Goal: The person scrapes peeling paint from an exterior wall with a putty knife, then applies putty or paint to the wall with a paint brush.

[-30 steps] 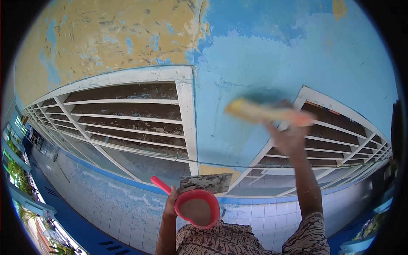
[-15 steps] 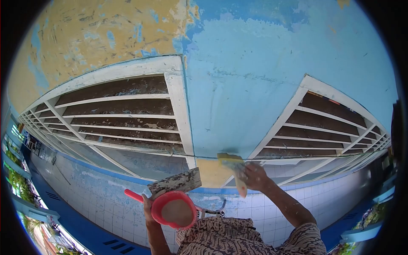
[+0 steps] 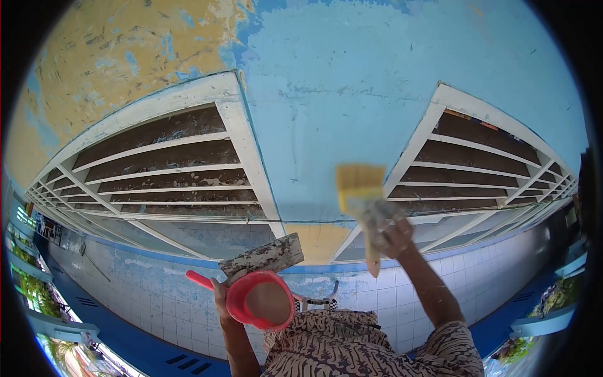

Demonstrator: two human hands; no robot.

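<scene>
My right hand (image 3: pixel 389 230) is closed around the wooden handle of a wide paintbrush (image 3: pixel 359 182). Its yellowish bristles point up and overlap the light blue wall (image 3: pixel 314 125) between two window frames. The brush is blurred by motion. Low on the left, my left hand (image 3: pixel 220 299) grips a red plastic dipper (image 3: pixel 235 306) by the base of its handle. Greyish-beige liquid (image 3: pixel 267 301) fills part of the dipper. Against its far rim lies a stained flat board (image 3: pixel 267 257), held at the same hand.
White barred window frames stand left (image 3: pixel 229 125) and right (image 3: pixel 418 135) of the blue strip. Worn yellow paint (image 3: pixel 125 69) covers the upper left wall. Below are white tiles (image 3: pixel 402 295), and planters with green plants (image 3: pixel 28 286) line the left edge.
My right hand has raised the paintbrush up and slightly right, from the bottom of the blue strip. The dipper and board stay nearly in place while the view shifts a little.
</scene>
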